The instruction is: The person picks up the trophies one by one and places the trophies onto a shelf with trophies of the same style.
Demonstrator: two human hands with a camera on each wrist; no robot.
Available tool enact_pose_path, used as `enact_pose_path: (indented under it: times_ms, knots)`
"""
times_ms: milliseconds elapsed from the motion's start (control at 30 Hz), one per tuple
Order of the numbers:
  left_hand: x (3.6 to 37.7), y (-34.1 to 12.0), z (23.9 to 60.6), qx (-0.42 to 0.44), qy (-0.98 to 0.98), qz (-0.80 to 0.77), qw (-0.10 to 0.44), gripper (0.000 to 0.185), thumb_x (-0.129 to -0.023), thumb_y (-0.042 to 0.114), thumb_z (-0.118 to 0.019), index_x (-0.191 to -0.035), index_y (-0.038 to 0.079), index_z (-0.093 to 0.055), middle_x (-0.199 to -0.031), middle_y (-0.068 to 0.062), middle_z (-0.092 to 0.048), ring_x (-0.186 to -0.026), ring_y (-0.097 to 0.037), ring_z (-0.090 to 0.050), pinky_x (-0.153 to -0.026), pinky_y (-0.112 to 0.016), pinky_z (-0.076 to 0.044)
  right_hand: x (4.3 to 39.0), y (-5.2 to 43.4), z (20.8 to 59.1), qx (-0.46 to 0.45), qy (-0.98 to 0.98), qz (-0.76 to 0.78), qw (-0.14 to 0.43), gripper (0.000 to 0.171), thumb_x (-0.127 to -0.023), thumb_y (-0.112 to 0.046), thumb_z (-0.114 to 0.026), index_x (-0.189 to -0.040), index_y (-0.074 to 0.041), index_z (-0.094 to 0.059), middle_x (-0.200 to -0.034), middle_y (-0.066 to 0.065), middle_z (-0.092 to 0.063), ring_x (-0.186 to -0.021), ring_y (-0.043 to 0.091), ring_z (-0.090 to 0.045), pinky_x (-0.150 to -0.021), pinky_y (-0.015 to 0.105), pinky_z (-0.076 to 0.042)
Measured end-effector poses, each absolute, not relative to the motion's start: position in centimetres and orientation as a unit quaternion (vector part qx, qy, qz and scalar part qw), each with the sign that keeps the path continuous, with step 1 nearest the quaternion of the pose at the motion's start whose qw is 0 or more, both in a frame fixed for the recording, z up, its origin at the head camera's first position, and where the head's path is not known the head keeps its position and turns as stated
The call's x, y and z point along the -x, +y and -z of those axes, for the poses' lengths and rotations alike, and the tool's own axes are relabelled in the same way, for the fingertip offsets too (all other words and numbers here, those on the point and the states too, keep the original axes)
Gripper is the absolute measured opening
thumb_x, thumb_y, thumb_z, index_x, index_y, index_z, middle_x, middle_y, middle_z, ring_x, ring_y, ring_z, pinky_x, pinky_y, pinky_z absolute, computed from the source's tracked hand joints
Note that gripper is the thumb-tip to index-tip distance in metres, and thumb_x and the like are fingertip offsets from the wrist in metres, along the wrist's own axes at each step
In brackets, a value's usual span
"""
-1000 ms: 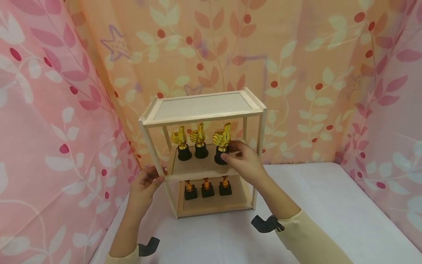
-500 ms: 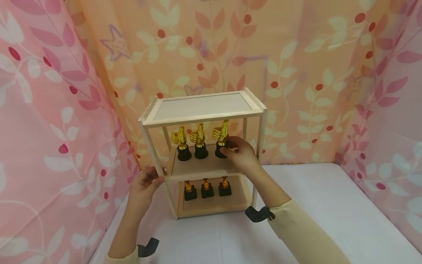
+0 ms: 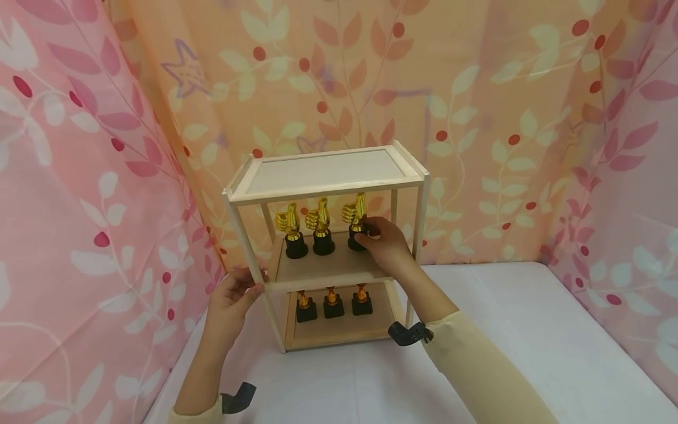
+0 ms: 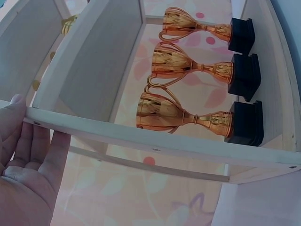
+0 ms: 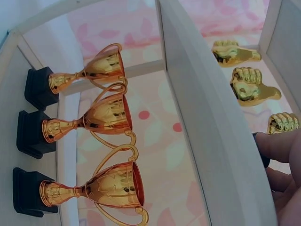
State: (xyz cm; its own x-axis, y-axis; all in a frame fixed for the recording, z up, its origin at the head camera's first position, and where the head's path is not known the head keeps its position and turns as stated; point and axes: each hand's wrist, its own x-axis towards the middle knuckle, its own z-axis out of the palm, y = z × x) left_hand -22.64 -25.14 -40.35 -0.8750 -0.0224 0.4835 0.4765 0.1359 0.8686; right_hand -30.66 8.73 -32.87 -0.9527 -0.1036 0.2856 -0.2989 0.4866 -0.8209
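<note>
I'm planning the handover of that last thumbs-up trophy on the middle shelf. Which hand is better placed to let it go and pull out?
The right hand: its fingers already pinch the black base of the rightmost thumbs-up trophy on the middle shelf. The left hand grips the rack's front left post, probably steadying it.

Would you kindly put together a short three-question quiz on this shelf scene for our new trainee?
1. True or false: the left hand grips the front left post of the wooden shelf unit.
2. Which thing does the right hand hold? A. the rightmost thumbs-up trophy B. a cup trophy on the bottom shelf C. the shelf's top panel
3. Fill in: the bottom shelf carries ___ cup trophies.

Key:
1. True; its fingers curl round the post at the level of the middle shelf.
2. A; the fingers pinch its black base on the middle shelf.
3. Three, standing in a row.
</note>
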Motion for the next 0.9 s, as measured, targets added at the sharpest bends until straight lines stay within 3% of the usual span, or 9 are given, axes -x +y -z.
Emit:
enact_pose_path:
  times_ms: [433,900]
  knots:
    - [22.5,-24.9,40.1,0.143,-0.729,0.642,0.191,0.035,-0.096,0.001,-0.069,-0.128,-0.008,-0.059,-0.124,-0.023,-0.065,-0.108,-0.015,-0.065,-0.095,-0.019,-0.055,31.9,8.4,33.1,-0.102,-0.874,-0.468,0.085,0.049,-0.098,-0.032,-0.070,-0.140,-0.011,-0.058,-0.136,0.010,-0.063,-0.124,0.031,-0.057,-0.108,0.048,-0.047]
    - [22.6,-25.0,40.2,0.147,-0.729,0.640,0.192,0.036,-0.096,0.002,-0.069,-0.129,-0.009,-0.058,-0.123,-0.014,-0.068,-0.108,-0.016,-0.065,-0.094,-0.019,-0.055,32.0,8.2,33.2,-0.103,-0.883,-0.451,0.082,0.047,-0.098,-0.034,-0.070,-0.138,-0.012,-0.060,-0.133,0.010,-0.063,-0.120,0.030,-0.059,-0.103,0.047,-0.049]
